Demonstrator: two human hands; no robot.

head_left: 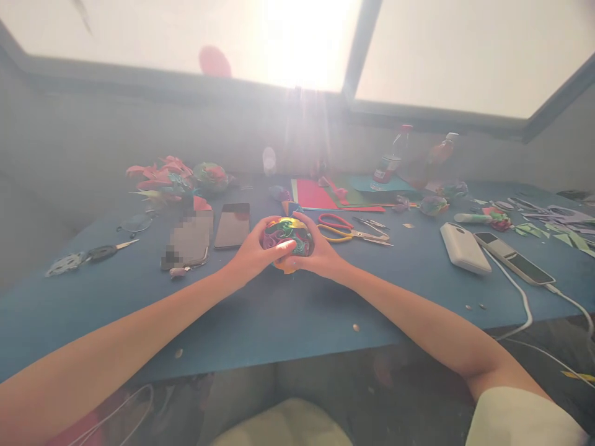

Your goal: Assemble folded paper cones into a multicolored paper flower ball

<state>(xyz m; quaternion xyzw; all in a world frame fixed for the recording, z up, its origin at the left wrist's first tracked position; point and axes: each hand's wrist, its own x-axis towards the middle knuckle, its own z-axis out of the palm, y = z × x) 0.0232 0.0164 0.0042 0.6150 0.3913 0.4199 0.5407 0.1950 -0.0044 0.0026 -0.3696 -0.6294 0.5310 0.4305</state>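
Between my two hands is a round multicoloured paper ball (pixel 287 230) of curled strips in green, purple, yellow and orange. My left hand (pixel 253 251) wraps its left side, with the thumb across the front. From the right, my right hand (pixel 323 251) closes around the other side. The ball is held just above the blue table (pixel 279 322); the fingers behind it are mostly hidden. Scissors with red and yellow handles (pixel 348 233) lie open just right of my right hand. A dark phone (pixel 232 225) rests left of the ball.
Another phone (pixel 190 238), partly pixelated, lies further left. Coloured paper sheets (pixel 316 193) and paper flowers (pixel 162 173) are at the back. Two bottles (pixel 389 158) stand behind. A white power bank (pixel 465 248), a cabled device (pixel 515 257) and paper scraps (pixel 534 230) occupy the right.
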